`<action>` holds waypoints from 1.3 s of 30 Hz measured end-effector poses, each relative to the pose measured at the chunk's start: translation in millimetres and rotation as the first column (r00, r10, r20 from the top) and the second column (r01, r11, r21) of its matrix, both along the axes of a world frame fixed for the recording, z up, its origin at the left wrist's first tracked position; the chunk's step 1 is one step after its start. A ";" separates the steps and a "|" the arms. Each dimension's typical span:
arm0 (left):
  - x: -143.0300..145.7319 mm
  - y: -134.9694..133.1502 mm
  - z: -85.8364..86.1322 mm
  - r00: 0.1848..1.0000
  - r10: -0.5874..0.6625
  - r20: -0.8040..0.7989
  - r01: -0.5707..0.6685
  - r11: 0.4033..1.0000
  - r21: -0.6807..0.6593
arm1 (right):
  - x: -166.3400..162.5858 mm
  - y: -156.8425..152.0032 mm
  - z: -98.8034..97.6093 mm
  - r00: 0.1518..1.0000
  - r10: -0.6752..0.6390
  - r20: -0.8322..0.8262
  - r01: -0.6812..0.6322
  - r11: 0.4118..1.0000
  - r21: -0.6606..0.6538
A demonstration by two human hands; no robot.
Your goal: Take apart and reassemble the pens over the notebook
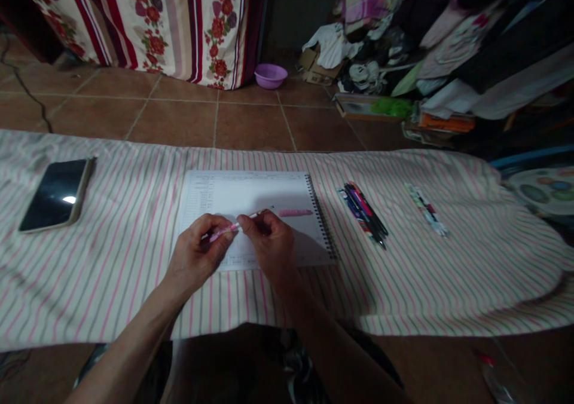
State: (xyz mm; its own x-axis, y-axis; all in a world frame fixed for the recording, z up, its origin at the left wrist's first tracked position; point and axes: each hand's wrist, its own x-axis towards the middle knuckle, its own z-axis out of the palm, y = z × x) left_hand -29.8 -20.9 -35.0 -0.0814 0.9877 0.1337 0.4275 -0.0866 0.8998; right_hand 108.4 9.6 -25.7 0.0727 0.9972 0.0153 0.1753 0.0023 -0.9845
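One pink pen (pixel 225 231) sits pinched between two hands: the left hand (pixel 197 254) closes its fingertips on the pink barrel and the right hand (pixel 269 245) nips the thinner front end, both above the near edge of one spiral notebook (pixel 251 192) at the middle of the striped cloth (pixel 112 260). The hands hide the lower page. One pink cap (pixel 295 213) lies on the page. A bunch of several pens (pixel 364 213) lies just right of the spiral, one packet (pixel 426 208) farther right, and one phone (pixel 56 193) near the cloth's left edge.
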 end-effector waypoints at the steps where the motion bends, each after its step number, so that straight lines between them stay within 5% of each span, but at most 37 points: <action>1: -0.1 0.0 -0.4 1.000 0.001 0.004 -0.001 1.000 -0.002 | -0.2 -0.1 0.0 1.000 0.008 -0.017 -0.008 1.000 -0.007; 10: -0.9 0.6 -2.1 0.998 -0.004 0.057 0.005 0.999 -0.032 | -0.9 0.3 -2.5 0.992 0.069 -0.105 -0.074 0.996 -0.046; 23: -0.4 -0.9 -1.8 1.000 0.010 -0.030 -0.010 1.000 -0.013 | -3.2 1.1 -0.8 1.000 -0.004 0.007 0.004 1.000 0.006; 39: 2.9 2.6 -3.9 0.910 0.014 0.415 0.031 0.994 -0.102 | -6.0 1.1 -4.6 0.977 0.097 -0.190 -0.109 0.993 -0.051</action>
